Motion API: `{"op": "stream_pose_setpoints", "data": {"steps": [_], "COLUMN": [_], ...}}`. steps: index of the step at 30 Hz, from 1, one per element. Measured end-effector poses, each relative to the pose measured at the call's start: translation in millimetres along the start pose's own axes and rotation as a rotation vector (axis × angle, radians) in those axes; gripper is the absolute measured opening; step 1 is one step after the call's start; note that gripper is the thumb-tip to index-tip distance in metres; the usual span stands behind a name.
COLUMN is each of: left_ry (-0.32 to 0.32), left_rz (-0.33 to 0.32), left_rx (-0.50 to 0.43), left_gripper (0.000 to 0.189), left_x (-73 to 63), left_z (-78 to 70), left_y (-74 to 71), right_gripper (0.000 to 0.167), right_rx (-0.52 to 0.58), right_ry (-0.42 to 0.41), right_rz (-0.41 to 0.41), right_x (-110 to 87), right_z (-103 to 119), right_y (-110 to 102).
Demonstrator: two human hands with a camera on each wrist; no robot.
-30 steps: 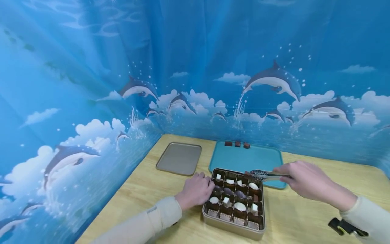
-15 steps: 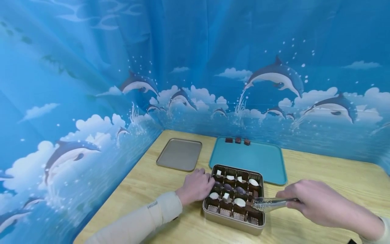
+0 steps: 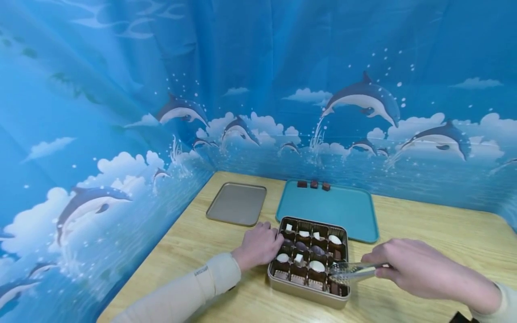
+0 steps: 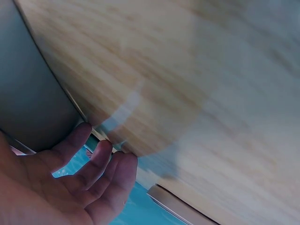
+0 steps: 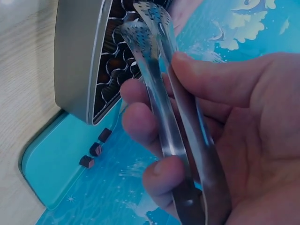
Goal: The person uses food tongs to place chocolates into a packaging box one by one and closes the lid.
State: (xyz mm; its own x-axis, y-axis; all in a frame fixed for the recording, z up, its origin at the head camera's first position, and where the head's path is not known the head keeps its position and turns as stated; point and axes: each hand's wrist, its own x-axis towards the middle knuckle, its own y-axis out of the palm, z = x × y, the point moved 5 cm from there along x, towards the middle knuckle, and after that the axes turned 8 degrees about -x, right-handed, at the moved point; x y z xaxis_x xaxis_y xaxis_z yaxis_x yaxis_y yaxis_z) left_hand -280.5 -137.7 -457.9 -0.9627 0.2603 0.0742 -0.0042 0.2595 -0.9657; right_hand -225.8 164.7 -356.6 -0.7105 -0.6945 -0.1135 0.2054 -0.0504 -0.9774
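Observation:
A metal tin [image 3: 304, 294] with a brown divided insert stands near the table's front, holding white, purple and brown chocolates in its compartments. My left hand [image 3: 260, 243] rests against its left side; in the left wrist view the fingers [image 4: 124, 173] are lightly bent at the tin's wall. From the right, my right hand [image 3: 412, 269] grips perforated metal tongs [image 3: 355, 271]. Their tips lie over the front right compartments, above a brown chocolate [image 3: 334, 288]. In the right wrist view, the tips stand apart with nothing visible between them.
Behind the tin lies a teal tray [image 3: 331, 211], with 3 brown chocolates [image 3: 313, 184] along its far edge. A grey-brown metal tray [image 3: 238, 204] is at the back left. A blue dolphin-print curtain [image 3: 258, 89] closes off the wooden table's back and left.
My right hand has brought the tongs from the tin's far right corner to its front right, carrying a brown chocolate, and let it go there. My left hand stays at the tin's side.

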Motion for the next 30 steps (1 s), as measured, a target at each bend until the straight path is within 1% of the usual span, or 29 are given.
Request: {"op": "stream_pose_setpoints", "data": {"steps": [3, 5, 9, 11, 14, 19, 22, 26, 27, 30], "left_ry": [-0.002, 0.002, 0.049, 0.081, 0.095, 0.131, 0.113, 0.056, 0.049, 0.065], "left_rz": [-0.003, -0.005, 0.006, 0.015, 0.018, 0.007, -0.001, -0.008, -0.007, -0.001], "left_rx": [-0.002, 0.004, 0.066, 0.106, 0.137, 0.197, 0.164, 0.078, 0.07, 0.091], "left_gripper": [0.053, 0.052, 0.047, 0.044, 0.041, 0.038, 0.039, 0.044, 0.044, 0.043], "left_x": [0.5, 0.8, 0.6, 0.1, -0.5, -0.9, -1.0, -0.8, -0.7, -0.1], "left_z": [1.4, 1.9, 0.1, -1.7, -2.7, -3.1, -2.3, -0.1, 0.0, -1.2], "left_y": [-0.9, -1.0, 0.2, 1.3, 2.9, 2.9, 1.9, 2.1, 2.2, 2.7], "right_gripper": [0.029, 0.031, 0.035, 0.035, 0.036, 0.038, 0.04, 0.041, 0.041, 0.042], "right_rx": [-0.002, -0.012, -0.05, -0.049, -0.052, -0.041, -0.046, -0.081, -0.093, -0.117], "right_ry": [0.042, 0.07, 0.112, 0.138, 0.179, 0.233, 0.268, 0.308, 0.313, 0.333], "right_rz": [-0.034, -0.075, -0.168, -0.206, -0.249, -0.285, -0.287, -0.278, -0.279, -0.274], "right_x": [8.3, 15.9, 33.2, 42.1, 55.1, 79.1, 94.6, 114.6, 119.0, 130.1], "right_z": [-5, -9, -22, -30, -45, -71, -86, -104, -108, -120], "right_y": [-3, -7, -13, -15, -15, -14, -10, -3, -1, 3]}}
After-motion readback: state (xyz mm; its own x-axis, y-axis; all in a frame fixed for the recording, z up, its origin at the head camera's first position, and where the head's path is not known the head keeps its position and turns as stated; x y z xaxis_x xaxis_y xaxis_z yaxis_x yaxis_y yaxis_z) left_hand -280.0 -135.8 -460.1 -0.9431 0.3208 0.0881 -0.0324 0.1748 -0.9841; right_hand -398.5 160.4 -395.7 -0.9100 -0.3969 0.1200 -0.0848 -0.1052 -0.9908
